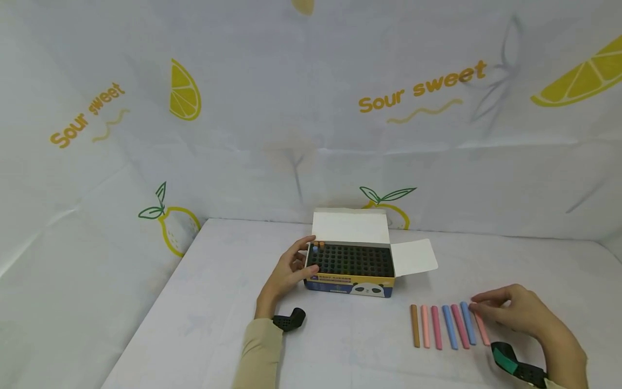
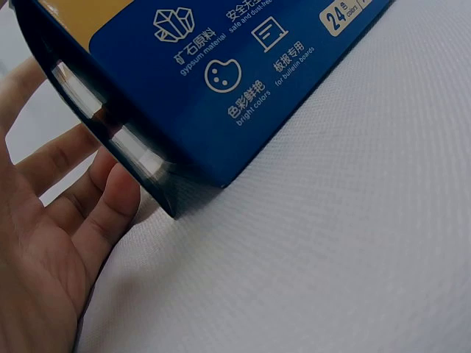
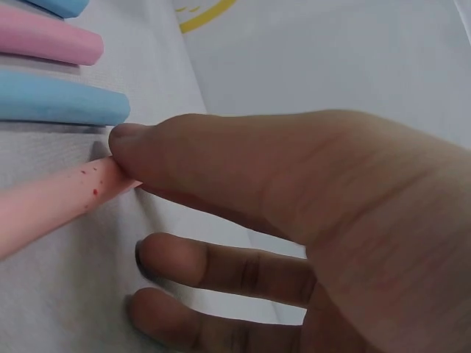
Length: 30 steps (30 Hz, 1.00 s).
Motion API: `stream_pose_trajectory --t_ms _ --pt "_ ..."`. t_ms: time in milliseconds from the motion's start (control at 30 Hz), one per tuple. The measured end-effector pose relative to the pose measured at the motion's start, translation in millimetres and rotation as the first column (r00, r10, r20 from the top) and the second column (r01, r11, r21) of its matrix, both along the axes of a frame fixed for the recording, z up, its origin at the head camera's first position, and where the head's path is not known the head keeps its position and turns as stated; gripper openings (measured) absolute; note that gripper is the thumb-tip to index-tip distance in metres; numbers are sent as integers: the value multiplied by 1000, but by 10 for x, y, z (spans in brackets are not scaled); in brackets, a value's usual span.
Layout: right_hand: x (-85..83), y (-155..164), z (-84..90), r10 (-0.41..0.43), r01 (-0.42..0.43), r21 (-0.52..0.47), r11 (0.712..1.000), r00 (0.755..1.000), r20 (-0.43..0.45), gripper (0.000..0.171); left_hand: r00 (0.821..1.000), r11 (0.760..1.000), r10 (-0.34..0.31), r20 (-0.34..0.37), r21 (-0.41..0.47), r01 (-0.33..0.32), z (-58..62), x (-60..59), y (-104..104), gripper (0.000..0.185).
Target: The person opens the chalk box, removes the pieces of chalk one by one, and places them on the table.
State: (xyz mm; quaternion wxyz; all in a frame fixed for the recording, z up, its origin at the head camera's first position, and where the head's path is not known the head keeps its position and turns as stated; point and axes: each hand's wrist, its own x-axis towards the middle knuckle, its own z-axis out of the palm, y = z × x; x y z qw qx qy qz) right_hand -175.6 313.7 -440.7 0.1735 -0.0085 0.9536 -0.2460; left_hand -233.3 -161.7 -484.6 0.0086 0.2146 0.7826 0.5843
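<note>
An open chalk box [image 1: 335,287] with a panda on its front stands at the table's middle. My left hand [image 1: 285,274] grips its left end, thumb on the front edge and fingers toward the back corner. Two orange chalks [image 1: 322,245] and a blue chalk [image 1: 315,249] stick up from the black holed insert [image 1: 359,260] at its back left. To the right, my right hand [image 1: 527,313] pinches the far end of a peach chalk [image 3: 66,202] between thumb and fingers. This chalk, speckled with red, slants beside a blue chalk [image 3: 59,99].
Left of the held chalk, several chalks lie in a row: a brown chalk [image 1: 415,326], a peach chalk [image 1: 425,326], pink chalks [image 1: 437,327] and blue ones. The box's lid [image 1: 350,226] stands up behind; a side flap [image 1: 414,257] juts right. A printed cloth [image 1: 272,108] hangs behind.
</note>
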Motion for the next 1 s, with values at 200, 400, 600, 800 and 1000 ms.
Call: stream_pose_trajectory --t_ms 200,400,600,800,1000 --pt "7 -8 4 1 -1 8 1000 1000 -11 51 1000 1000 -4 3 1 4 -8 -2 -11 71" --pt "14 -13 30 5 -5 6 1000 999 -43 47 1000 1000 1 5 -5 -1 -12 -4 -13 70" --pt "19 -2 52 -7 8 7 1000 995 -102 44 1000 1000 15 5 -26 -15 5 2 -4 69" --pt "27 -10 51 -32 27 -26 999 981 -194 41 1000 999 17 1 -32 -17 12 1 -1 70" --pt "52 -10 107 -82 58 -93 994 957 -280 43 1000 1000 10 -3 -20 -10 5 -3 -2 70"
